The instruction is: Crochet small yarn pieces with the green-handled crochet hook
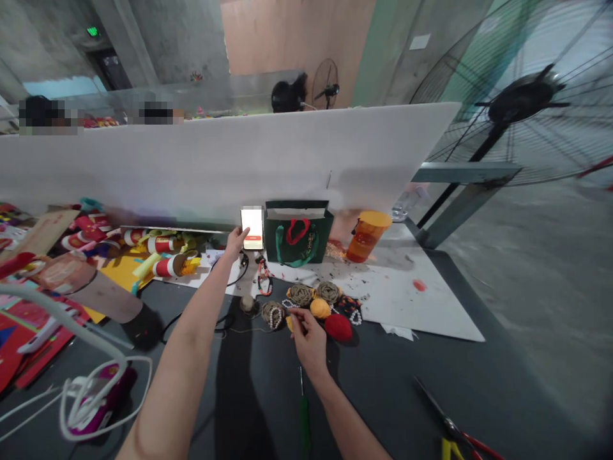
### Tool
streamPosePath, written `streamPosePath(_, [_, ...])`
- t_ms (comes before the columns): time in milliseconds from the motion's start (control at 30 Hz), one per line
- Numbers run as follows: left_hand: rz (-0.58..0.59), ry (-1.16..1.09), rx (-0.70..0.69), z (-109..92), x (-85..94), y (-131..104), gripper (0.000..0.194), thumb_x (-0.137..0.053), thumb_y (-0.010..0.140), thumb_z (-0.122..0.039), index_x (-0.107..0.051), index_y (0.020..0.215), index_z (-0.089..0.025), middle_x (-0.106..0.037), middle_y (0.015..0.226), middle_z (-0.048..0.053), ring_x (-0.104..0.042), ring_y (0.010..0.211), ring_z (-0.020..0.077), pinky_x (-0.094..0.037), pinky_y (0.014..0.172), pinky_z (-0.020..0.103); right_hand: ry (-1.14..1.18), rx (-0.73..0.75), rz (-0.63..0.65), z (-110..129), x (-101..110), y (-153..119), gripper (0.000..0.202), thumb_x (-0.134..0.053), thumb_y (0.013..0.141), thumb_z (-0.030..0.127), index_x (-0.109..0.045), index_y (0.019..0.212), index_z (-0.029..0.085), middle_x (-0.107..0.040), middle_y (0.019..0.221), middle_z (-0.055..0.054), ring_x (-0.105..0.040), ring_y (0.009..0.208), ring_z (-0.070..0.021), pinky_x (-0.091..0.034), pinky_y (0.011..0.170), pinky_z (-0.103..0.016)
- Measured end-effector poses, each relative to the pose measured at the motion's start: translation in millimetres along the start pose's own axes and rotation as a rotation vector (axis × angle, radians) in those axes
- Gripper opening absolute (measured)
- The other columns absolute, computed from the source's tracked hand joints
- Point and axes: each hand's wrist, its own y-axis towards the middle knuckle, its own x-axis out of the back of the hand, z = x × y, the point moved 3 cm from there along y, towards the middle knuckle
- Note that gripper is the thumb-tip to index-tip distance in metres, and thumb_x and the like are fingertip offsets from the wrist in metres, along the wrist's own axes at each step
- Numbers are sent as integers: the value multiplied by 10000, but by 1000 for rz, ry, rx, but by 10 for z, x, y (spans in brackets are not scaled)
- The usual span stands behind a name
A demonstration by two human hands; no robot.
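My left hand (235, 243) is at the left edge of an upright phone (253, 228) with a lit screen, its thumb over the screen; the fingers behind are hidden. The phone stands beside a dark green paper bag (299, 236) with a red bow. My right hand (309, 335) is closed, thumb and fingertips together near the yarn pieces; what it pinches is too small to make out. Around it lie a brown yarn coil (301, 294), a yellow ball (320, 308), a red ball (339, 327) and bead strings.
An orange cup (368, 236) stands right of the bag. Scissors (447, 421) lie at the lower right, a green-handled tool (305, 421) at the bottom centre. Red and yellow crafts, a thermos (103, 294) and white cables fill the left. A white partition (191, 172) runs behind.
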Motion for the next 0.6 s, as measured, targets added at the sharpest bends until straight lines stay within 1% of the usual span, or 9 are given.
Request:
streamPosePath(133, [12, -66, 48, 27, 5, 27, 374, -602, 926, -358, -584, 1244, -162, -606, 1255, 100, -625, 1065, 254, -549, 883, 456, -6, 10, -2, 16, -2, -2, 289, -586, 843, 431, -689, 875, 163, -625, 632, -18, -525, 492, -126, -442, 469, -230])
streamPosePath(300, [24, -189, 100, 49, -42, 75, 373, -600, 929, -353, -578, 1249, -164, -607, 1250, 107, -629, 1056, 241, -551, 877, 454, -23, 16, -4, 18, 4, -3, 288, -589, 841, 433, -691, 873, 165, -623, 631, -14, -510, 485, -121, -426, 453, -220])
streamPosePath(467, [12, -320, 92, 32, -87, 87, 371, -599, 930, -351, -577, 1249, -163, -608, 1248, 109, -630, 1052, 238, -552, 876, 452, -37, 16, -4, -6, 6, -2, 285, -575, 847, 422, -694, 890, 167, -658, 676, -33, -534, 502, -128, -439, 468, -228])
streamPosePath(600, [-2, -408, 80, 6, -109, 21, 369, -599, 930, -351, -579, 1246, -162, -610, 1245, 108, -631, 1049, 237, -552, 874, 451, -50, 29, 0, -20, 1, 6, 277, -570, 850, 409, -699, 894, 169, -685, 721, -52, -570, 549, -144, -464, 498, -239])
